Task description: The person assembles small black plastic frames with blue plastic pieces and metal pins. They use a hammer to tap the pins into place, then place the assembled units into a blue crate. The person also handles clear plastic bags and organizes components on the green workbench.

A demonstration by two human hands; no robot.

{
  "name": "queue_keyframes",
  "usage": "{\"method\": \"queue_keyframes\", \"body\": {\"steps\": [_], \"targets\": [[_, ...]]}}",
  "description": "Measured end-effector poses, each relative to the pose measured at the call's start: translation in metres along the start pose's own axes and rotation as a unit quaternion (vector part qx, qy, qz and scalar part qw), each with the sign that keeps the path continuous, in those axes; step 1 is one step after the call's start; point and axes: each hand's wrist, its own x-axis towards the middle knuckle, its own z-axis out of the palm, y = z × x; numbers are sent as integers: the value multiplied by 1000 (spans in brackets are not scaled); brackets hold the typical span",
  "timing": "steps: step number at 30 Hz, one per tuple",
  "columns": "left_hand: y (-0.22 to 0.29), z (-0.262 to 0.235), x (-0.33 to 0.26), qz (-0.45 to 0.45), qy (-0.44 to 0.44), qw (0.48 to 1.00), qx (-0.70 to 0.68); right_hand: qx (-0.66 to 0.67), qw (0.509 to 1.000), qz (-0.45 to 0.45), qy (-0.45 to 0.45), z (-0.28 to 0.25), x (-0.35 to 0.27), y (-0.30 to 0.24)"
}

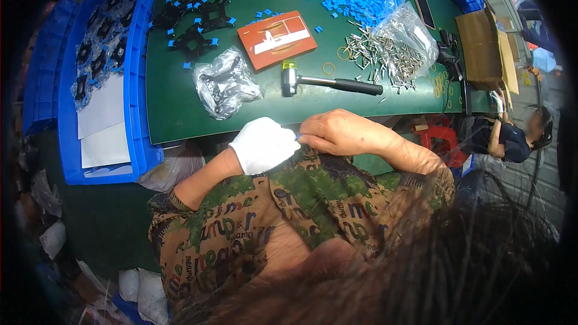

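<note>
At the centre of the frame, a white-gloved left hand (263, 144) and a bare right hand (337, 132) meet fingertip to fingertip, pinching a tiny blue piece (297, 136) between them, close to the person's chest. Just above lies a hammer (328, 82) on the green table (174, 108), with a heap of metal pins (385, 51) at upper right.

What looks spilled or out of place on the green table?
Metal pins lie spilled out of their clear bag beside the hammer. Small blue pieces lie scattered loose too. Nothing looks damaged.
</note>
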Motion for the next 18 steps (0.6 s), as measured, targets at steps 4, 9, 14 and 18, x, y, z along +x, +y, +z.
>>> {"method": "queue_keyframes", "body": {"steps": [4, 9, 14, 18], "targets": [[0, 5, -2, -28, -13, 999, 25, -2, 1000, 12, -16, 3, 2, -3], [6, -9, 2, -88, -54, 992, -78, 214, 973, 5, -86, 13, 9, 29], [5, -19, -3, -147, -120, 965, -180, 339, 921, 82, -174, 23, 21, 31], [1, -25, -10, -183, -48, 931, -313, 218, 975, -42, -26, -1, 16, 20]]}}
